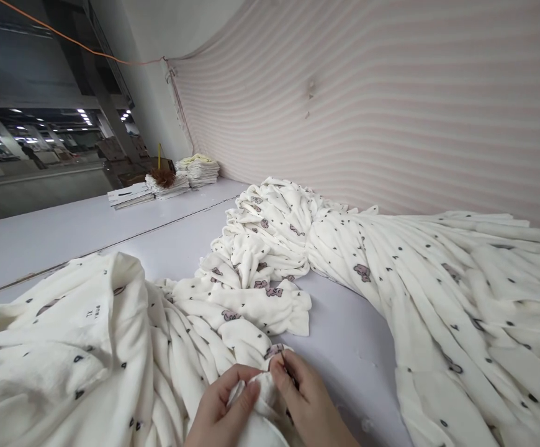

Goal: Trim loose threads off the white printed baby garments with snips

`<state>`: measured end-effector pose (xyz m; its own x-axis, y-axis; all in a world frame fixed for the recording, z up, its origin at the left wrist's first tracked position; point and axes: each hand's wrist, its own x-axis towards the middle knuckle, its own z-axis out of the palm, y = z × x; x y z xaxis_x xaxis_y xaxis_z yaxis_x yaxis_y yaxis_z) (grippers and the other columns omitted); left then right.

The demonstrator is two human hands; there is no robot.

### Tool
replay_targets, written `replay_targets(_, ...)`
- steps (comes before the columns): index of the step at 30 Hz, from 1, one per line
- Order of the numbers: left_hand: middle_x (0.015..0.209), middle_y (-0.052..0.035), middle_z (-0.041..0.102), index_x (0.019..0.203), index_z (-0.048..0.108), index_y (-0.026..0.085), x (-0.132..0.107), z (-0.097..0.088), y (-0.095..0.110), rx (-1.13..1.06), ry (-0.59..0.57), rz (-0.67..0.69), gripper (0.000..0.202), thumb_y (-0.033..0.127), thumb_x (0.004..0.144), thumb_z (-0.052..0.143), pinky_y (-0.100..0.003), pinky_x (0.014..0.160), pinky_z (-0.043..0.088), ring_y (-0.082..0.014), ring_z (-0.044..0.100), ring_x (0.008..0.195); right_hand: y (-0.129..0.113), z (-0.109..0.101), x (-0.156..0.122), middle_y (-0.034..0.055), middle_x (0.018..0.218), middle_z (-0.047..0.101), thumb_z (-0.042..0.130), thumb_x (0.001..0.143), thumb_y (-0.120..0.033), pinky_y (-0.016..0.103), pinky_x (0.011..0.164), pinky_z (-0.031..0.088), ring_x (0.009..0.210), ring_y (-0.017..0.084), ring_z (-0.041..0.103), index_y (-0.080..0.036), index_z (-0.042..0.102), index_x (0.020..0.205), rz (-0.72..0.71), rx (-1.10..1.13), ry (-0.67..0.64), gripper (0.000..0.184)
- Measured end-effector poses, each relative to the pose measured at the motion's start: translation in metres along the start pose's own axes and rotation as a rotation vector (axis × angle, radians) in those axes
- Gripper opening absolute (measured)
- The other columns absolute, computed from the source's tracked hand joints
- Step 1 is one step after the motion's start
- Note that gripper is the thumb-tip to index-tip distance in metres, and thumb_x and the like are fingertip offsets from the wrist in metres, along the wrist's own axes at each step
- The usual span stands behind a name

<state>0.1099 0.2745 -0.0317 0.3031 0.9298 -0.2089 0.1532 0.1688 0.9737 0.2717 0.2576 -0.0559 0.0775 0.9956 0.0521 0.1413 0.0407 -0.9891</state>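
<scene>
Both hands work at the bottom centre on a white fleece fabric piece (pixel 261 391) printed with small dark hearts and pink bows. My left hand (pixel 221 410) pinches a fold of it between thumb and fingers. My right hand (pixel 305 403) pinches the same piece just to the right, thumb pressed onto its edge. The piece belongs to a pile of cut fleece pieces (pixel 112 347) spreading to the left; one carries an "XL" label (pixel 90 313).
A second long heap of the same fleece (pixel 460 298) runs along the right, and a bunched heap (pixel 261 242) lies further back. The white table (pixel 344 335) shows between them. Stacked bundles (pixel 195 171) stand at the far end, below a striped cloth wall (pixel 391 105).
</scene>
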Motion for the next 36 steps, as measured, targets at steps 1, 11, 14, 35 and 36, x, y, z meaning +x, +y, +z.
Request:
replay_targets(1, 0.079, -0.0029, 0.071, 0.092, 0.071, 0.018, 0.001, 0.0, 0.001, -0.008, 0.005, -0.019, 0.04, 0.055, 0.079, 0.062, -0.026, 0.073, 0.047, -0.0202, 0.062, 0.079, 0.0, -0.003, -0.002, -0.0002, 0.074, 0.058, 0.054, 0.089, -0.036, 0.021, 0.054, 0.043, 0.058, 0.013, 0.053, -0.021, 0.058, 0.086, -0.107, -0.108, 0.004, 0.015)
replay_targets(11, 0.079, -0.0004, 0.066, 0.088, 0.069, 0.021, 0.004, 0.009, -0.005, 0.154, 0.041, 0.093, 0.027, 0.046, 0.077, 0.065, -0.023, 0.072, 0.044, -0.0184, 0.057, 0.076, -0.011, -0.007, 0.004, -0.0013, 0.076, 0.051, 0.049, 0.089, -0.025, 0.022, 0.065, 0.042, 0.071, 0.015, 0.052, -0.021, 0.051, 0.075, -0.09, -0.069, -0.069, 0.014)
replay_targets(14, 0.076, -0.0008, 0.065, 0.081, 0.068, 0.02, 0.009, 0.009, -0.014, 0.127, 0.03, 0.093, 0.029, 0.048, 0.077, 0.064, -0.025, 0.073, 0.042, -0.0182, 0.055, 0.075, -0.012, -0.006, 0.006, -0.0029, 0.074, 0.049, 0.053, 0.088, -0.035, 0.022, 0.067, 0.043, 0.071, 0.014, 0.05, -0.02, 0.051, 0.076, 0.082, 0.092, -0.063, 0.019)
replay_targets(35, 0.071, 0.0007, 0.054, 0.075, 0.055, 0.022, 0.023, -0.015, -0.001, -0.039, 0.109, 0.105, 0.032, 0.054, 0.084, 0.054, -0.024, 0.065, 0.044, -0.0169, 0.052, 0.071, 0.035, -0.056, 0.071, 0.0089, 0.115, 0.055, 0.06, 0.079, -0.027, 0.031, 0.067, 0.044, 0.084, 0.023, 0.058, -0.027, 0.065, 0.115, 0.039, -0.434, 0.191, 0.036)
replay_targets(36, 0.068, 0.0026, 0.051, 0.074, 0.053, 0.022, 0.025, -0.02, -0.002, -0.084, 0.061, 0.041, 0.034, 0.055, 0.082, 0.056, -0.023, 0.062, 0.044, -0.0152, 0.05, 0.066, 0.042, -0.062, 0.086, 0.0087, 0.118, 0.054, 0.061, 0.077, -0.023, 0.03, 0.067, 0.043, 0.084, 0.022, 0.057, -0.027, 0.067, 0.109, 0.055, -0.433, 0.197, 0.033)
